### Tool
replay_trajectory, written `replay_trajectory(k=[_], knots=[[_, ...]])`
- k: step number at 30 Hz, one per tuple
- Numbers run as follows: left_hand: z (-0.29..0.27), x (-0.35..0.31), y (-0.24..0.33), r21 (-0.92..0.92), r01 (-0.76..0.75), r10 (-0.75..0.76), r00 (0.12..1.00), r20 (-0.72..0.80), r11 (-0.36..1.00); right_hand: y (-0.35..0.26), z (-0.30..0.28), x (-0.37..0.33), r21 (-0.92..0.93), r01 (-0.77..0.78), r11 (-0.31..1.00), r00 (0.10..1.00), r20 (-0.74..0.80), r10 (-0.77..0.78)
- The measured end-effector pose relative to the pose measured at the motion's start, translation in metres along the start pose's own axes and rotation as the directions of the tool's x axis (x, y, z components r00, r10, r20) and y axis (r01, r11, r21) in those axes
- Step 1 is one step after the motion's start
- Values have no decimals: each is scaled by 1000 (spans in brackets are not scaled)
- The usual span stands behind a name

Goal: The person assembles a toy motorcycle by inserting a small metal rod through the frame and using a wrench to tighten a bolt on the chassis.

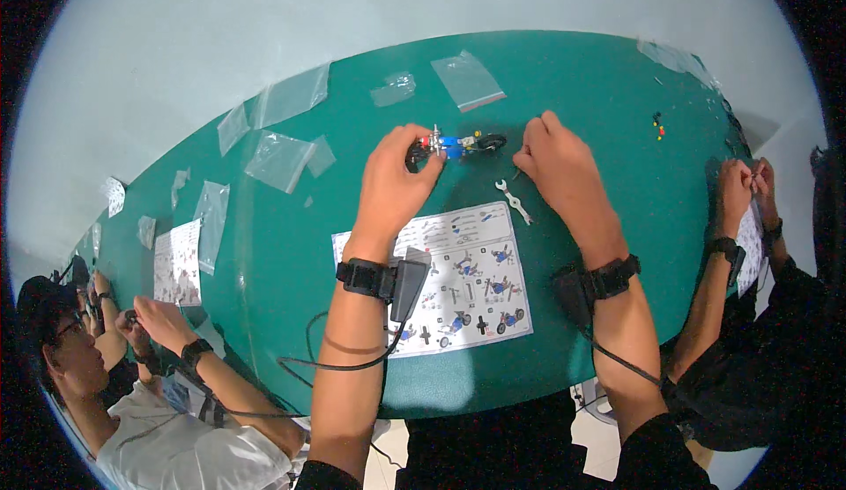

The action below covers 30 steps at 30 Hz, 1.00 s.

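Note:
A small toy motorcycle (pixel 452 146) with blue, red and silver parts and black wheels lies across the far middle of the table. My left hand (pixel 398 173) is closed on its left end, with fingers and thumb hiding one wheel. To the right of the other wheel, my right hand (pixel 560 159) is held with its fingers curled together. A thin dark bit shows below its fingertips, too small to name. Between the hands and nearer to me lies a small light wrench (pixel 514 202). A printed instruction sheet (pixel 520 270) with motorcycle drawings lies under my left forearm.
Clear plastic bags (pixel 280 159) are strewn over the left and far side of the green table (pixel 300 252). Tiny coloured parts (pixel 658 127) lie at the right. Co-workers sit on both sides, one person's hands (pixel 736 192) at the right edge. Cables hang from my wrist straps.

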<state>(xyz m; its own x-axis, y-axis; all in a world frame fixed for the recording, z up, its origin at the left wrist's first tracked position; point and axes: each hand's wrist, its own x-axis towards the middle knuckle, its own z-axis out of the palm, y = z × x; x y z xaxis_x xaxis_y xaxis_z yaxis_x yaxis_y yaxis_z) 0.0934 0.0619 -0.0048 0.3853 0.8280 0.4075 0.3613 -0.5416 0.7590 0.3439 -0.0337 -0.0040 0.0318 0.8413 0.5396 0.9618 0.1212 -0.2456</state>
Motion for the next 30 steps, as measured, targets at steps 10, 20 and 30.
replay_trajectory(k=[10, 20, 30], knots=[[-1, 0, 1, 0, 4, -4, 1000, 1, 1000, -2, -10, 11, 335, -148, 930, 989, 45, 141], [-1, 0, -3, 76, 7, -8, 1000, 11, 997, -18, 9, 16, 747, -282, 602, 903, -5, 430], [-1, 0, -1, 72, -2, 0, 1000, 31, 997, -12, 20, 10, 688, -237, 686, 930, -44, 364]])
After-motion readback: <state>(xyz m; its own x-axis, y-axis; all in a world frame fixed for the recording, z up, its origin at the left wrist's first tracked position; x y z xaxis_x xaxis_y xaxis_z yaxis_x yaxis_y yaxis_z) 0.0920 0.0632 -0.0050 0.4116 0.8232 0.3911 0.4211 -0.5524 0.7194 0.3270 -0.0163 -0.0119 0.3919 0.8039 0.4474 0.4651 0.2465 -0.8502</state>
